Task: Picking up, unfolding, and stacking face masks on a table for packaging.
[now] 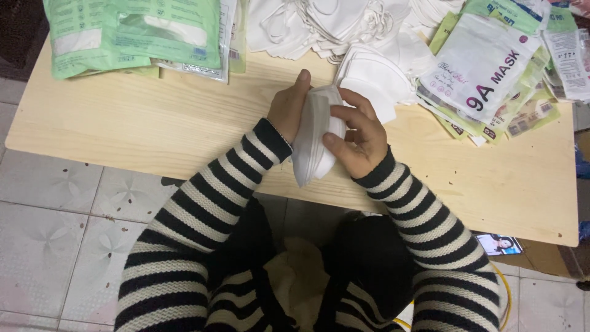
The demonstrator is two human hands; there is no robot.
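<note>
Both hands hold a stack of folded white face masks upright over the near part of a pale wooden table. My left hand presses the stack's left side, fingers pointing away from me. My right hand clasps its right side, thumb across the front. Both sleeves are black-and-white striped.
A loose pile of white masks lies at the table's far edge, with a smaller fanned stack beside my right hand. Green-and-clear mask pouches lie far left; more printed pouches far right. A phone lies beneath the table's near right edge, on a tiled floor.
</note>
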